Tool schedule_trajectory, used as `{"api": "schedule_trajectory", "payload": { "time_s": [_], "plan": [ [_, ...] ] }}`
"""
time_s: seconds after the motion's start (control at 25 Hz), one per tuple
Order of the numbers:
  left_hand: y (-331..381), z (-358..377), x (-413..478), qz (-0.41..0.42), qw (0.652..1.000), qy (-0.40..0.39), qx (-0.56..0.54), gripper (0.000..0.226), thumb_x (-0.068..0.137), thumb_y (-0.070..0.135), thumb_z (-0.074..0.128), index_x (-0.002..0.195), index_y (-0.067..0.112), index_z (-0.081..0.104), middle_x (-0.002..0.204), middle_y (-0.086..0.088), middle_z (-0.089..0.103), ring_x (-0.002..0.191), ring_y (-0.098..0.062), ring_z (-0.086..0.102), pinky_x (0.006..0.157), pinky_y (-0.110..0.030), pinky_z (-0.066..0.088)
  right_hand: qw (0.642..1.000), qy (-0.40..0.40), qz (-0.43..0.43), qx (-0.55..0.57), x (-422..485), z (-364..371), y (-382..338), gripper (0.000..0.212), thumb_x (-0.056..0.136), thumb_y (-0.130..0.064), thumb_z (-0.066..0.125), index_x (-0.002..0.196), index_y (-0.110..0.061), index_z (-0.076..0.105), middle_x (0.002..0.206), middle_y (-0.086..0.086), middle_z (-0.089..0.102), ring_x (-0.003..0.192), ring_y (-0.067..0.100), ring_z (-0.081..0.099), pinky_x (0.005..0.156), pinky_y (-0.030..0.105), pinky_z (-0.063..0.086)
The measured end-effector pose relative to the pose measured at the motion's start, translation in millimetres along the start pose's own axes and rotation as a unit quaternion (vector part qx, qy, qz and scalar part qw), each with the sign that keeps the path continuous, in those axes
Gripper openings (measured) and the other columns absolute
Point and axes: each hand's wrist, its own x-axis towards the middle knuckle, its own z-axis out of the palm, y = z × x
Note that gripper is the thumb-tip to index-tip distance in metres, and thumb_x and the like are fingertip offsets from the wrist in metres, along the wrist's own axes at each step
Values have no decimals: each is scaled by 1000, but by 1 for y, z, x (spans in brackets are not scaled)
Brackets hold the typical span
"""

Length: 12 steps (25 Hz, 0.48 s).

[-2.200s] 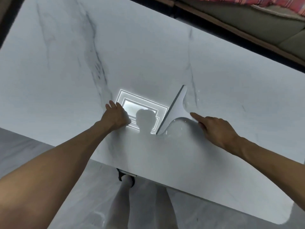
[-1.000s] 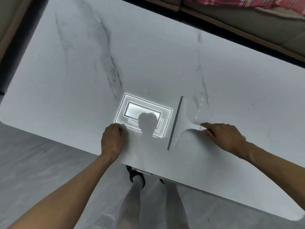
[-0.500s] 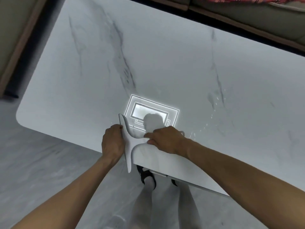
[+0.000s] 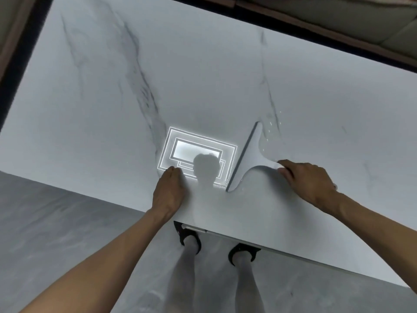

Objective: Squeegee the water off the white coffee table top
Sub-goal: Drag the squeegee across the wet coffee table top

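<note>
Right hand: The right hand is at the middle right of the frame. Its fingers are bent and curl round the end of the handle of the smooth white T-shaped squeegee.
Left hand: The left hand is just below the middle of the frame. Its fingers are close together and rest on the table near its front edge. They hold nothing.
Squeegee: It lies on the table, just right of the middle of the frame. Its long thin blade slants from upper right to lower left, with a grey strip down its left side. The flat handle curves out to the right.
Table: The white coffee table top is smooth and shiny like stone, with wavy grey lines. It fills most of the frame.
Water: Tiny shiny water drops sit just beside the top end of the blade.
Shine: A bright square patch of light glows between the two hands, with a dark round shadow on it.
Floor: The grey floor shows at the lower left. Two black shoes stand at the bottom middle.
</note>
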Motion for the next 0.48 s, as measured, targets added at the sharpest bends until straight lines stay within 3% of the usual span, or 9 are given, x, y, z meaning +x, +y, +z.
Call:
{"api": "schedule_trajectory", "payload": {
  "time_s": [0.12, 0.2, 0.32, 0.48],
  "plan": [
    [1, -6, -8, -66, 993, 54, -83, 22, 93, 17, 44, 95, 15, 65, 92, 2, 67, 87, -22, 63, 75, -37, 53, 999, 30, -24, 19, 0, -15, -5, 34, 96, -49, 26, 118, -40, 51, 92, -9, 71, 82, 25, 65, 61, 32, 36],
    [-16, -18, -13, -120, 982, 86, -119, 22, 93, 18, 47, 89, 12, 68, 84, -2, 70, 81, -24, 65, 71, -38, 54, 994, 14, -108, 31, 12, -18, -45, 38, 95, -52, 23, 120, -42, 51, 94, -12, 69, 85, 21, 65, 61, 31, 37],
    [-66, -44, -21, -217, 962, 121, -111, 28, 94, 13, 41, 97, 18, 69, 92, -6, 72, 84, -26, 64, 70, -32, 50, 964, -26, -263, 19, 34, 0, -140, 37, 98, -49, 28, 126, -40, 50, 106, -9, 68, 95, 21, 65, 69, 32, 41],
    [-133, -74, -27, -312, 935, 154, -73, 25, 97, 18, 38, 108, 17, 61, 105, -14, 67, 92, -34, 61, 74, -32, 45, 929, -74, -363, 4, 60, 37, -268, 37, 101, -41, 33, 133, -32, 49, 109, 1, 66, 99, 26, 64, 77, 35, 46]
  ]
}}
